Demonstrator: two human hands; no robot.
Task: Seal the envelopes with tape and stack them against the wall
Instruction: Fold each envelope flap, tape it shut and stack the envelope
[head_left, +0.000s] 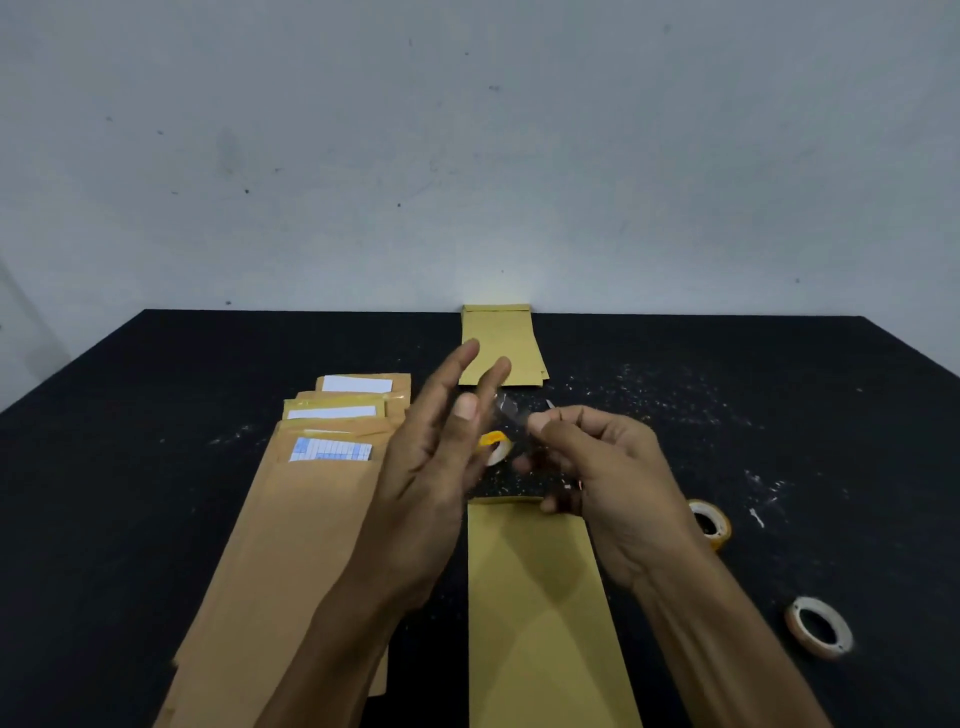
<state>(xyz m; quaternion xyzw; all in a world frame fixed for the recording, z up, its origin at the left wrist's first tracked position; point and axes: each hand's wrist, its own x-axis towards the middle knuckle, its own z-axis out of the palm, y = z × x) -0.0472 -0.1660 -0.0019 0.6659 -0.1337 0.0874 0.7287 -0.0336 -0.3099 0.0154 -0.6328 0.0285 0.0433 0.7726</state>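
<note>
A few sealed envelopes (500, 345) lay stacked against the far wall (467, 156), several unsealed ones (291, 519) waited on the left, and above the near envelope (540, 613) the right hand (597, 478) pinched a tape strip (511, 410) while the left hand (431, 457) was spread.

Both hands up over the black table (156, 467). Right hand (602, 467) pinches a clear tape strip (511, 410); left hand (436, 452) fingers straight, thumb at the strip's other end. Yellow envelope (540, 613) flat below. Brown envelope pile (291, 519) left, small stack (498, 343) at wall, two tape rolls (710, 524) right.
</note>
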